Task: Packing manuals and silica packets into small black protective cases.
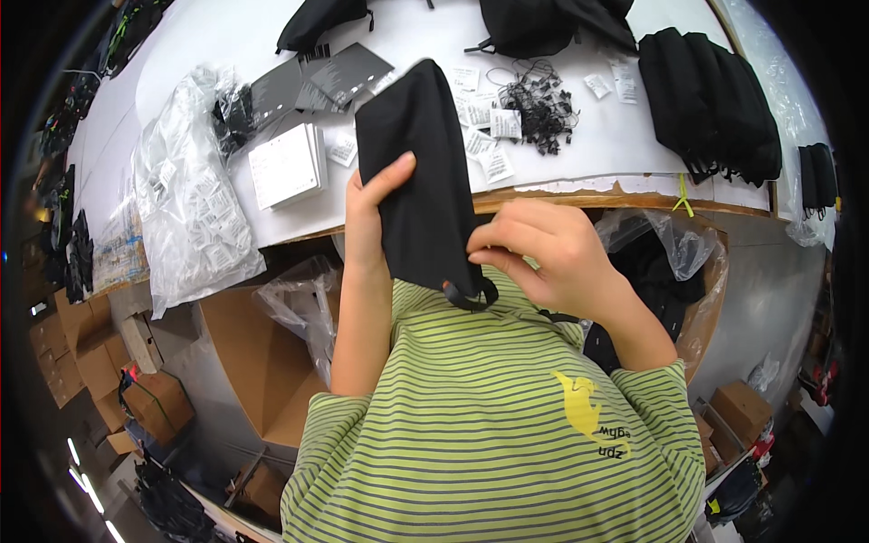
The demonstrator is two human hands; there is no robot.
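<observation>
A black fabric pouch (421, 181) with a small loop at its lower end is held up in front of my chest, over the table's front edge. My left hand (376, 208) grips its left side, the thumb lying across the front and the other fingers hidden behind. At the pouch's lower right edge, my right hand (548, 249) pinches with thumb and forefinger. Whether it holds the edge itself or something small there is hard to see. Beyond the pouch lie white paper tags (493, 163) and a heap of black cords (540, 104).
A stack of black pouches (711, 104) lies at the right. On the left are a clear plastic bag of labels (195, 199), a stack of white cards (288, 167) and dark grey cards (353, 72). More black pouches (534, 27) lie far back. An open cardboard box (262, 362) stands below the table.
</observation>
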